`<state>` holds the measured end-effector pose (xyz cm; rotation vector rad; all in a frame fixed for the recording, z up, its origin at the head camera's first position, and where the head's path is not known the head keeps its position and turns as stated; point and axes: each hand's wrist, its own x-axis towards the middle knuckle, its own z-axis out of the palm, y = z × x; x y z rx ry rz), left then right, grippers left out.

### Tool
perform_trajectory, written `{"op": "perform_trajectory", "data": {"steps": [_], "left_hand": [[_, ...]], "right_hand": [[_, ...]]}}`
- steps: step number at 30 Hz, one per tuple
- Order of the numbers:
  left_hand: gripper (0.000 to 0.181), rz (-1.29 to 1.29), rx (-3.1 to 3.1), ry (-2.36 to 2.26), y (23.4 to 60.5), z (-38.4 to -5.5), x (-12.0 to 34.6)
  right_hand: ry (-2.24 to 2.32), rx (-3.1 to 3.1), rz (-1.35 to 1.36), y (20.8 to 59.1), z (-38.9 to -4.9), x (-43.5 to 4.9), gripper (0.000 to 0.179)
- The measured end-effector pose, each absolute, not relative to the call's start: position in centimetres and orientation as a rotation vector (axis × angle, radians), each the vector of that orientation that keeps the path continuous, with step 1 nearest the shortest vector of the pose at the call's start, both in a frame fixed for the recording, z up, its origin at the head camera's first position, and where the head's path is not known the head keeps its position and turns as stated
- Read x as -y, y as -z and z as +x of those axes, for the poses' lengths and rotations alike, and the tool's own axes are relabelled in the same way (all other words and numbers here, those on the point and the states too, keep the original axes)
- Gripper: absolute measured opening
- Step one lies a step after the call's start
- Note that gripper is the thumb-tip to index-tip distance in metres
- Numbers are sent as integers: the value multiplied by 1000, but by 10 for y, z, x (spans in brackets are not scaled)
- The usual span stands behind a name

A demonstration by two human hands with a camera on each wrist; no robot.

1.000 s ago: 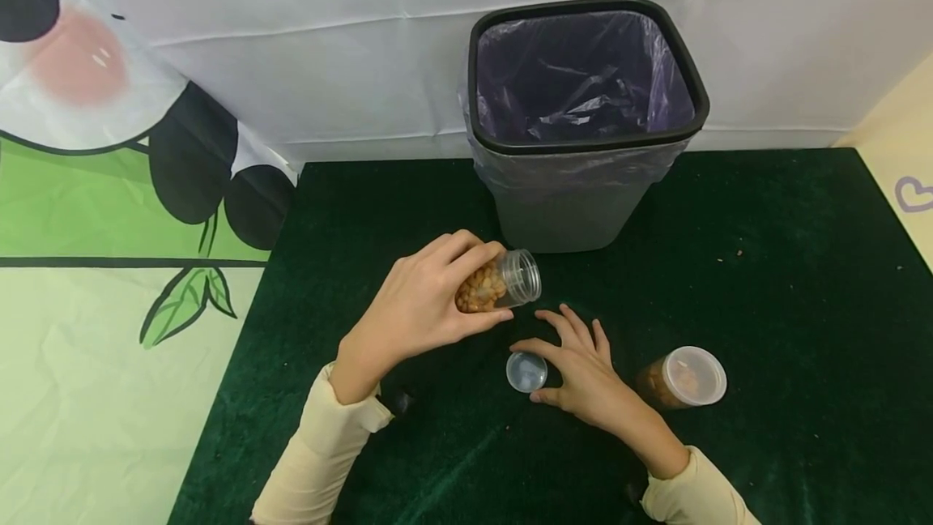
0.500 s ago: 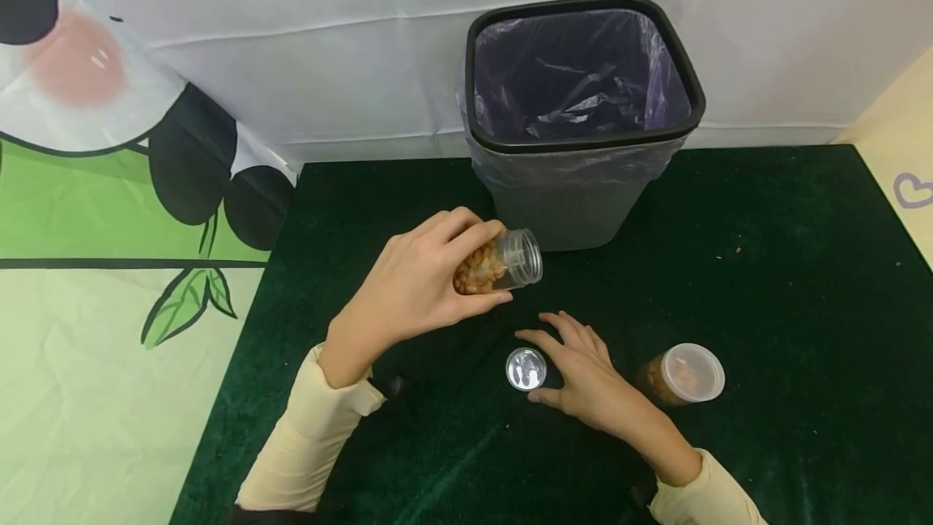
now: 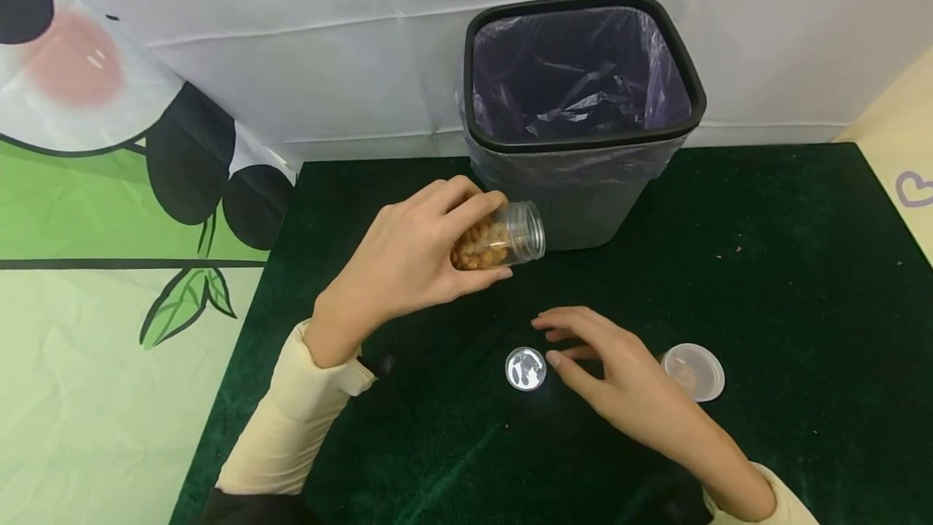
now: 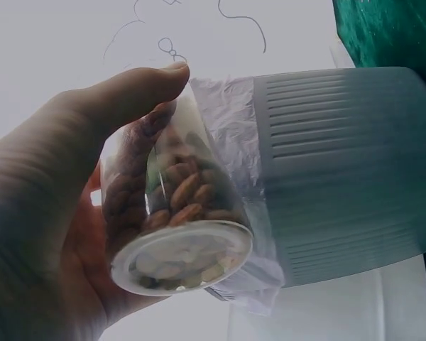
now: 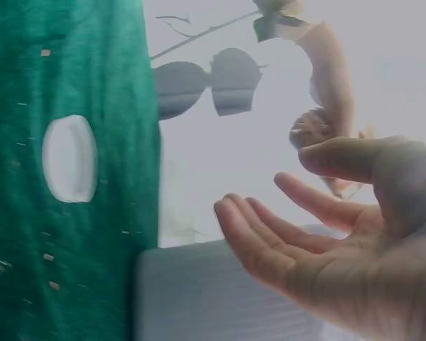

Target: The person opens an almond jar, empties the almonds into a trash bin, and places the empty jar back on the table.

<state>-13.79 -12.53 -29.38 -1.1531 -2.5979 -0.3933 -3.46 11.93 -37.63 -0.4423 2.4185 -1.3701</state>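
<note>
My left hand (image 3: 408, 253) grips a clear plastic jar (image 3: 519, 233) partly filled with brown, peanut-like nuts. The jar lies tilted on its side above the table, its uncapped threaded mouth to the right, before the bin's lower front. In the left wrist view, the jar's round base (image 4: 184, 259) faces the camera, nuts heaped behind it. My right hand (image 3: 630, 375), fingers loosely bent, holds nothing; its thumb tip is close to the right side of a small round shiny lid (image 3: 526, 369) on the cloth. Half hidden behind that hand stands a second jar with a whitish lid (image 3: 696, 371).
A grey waste bin (image 3: 583, 209) with a black rim and a purple liner (image 3: 583, 71) stands at the back of the dark green cloth (image 3: 802, 282). A white fabric backdrop (image 3: 291, 14) hangs behind. Small crumbs (image 3: 738, 249) dot the cloth at right.
My left hand has raised the jar away from me, towards the bin. My right hand has drawn back rightward from around the lid, which stays in place, and now covers part of the second jar.
</note>
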Motion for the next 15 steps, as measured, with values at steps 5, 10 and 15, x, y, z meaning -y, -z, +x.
{"op": "perform_trajectory", "data": {"steps": [5, 10, 15], "left_hand": [[62, -1153, 2579, 354, 282, -143, 121], [63, -1151, 2562, 313, 271, -147, 119], [63, -1163, 2531, 302, 259, -155, 115]], "right_hand": [[1403, -2429, -422, 344, -32, -138, 38], [1403, -2389, -373, 316, -33, -159, 28], [1427, -2462, -426, 298, -43, -177, 28]]}}
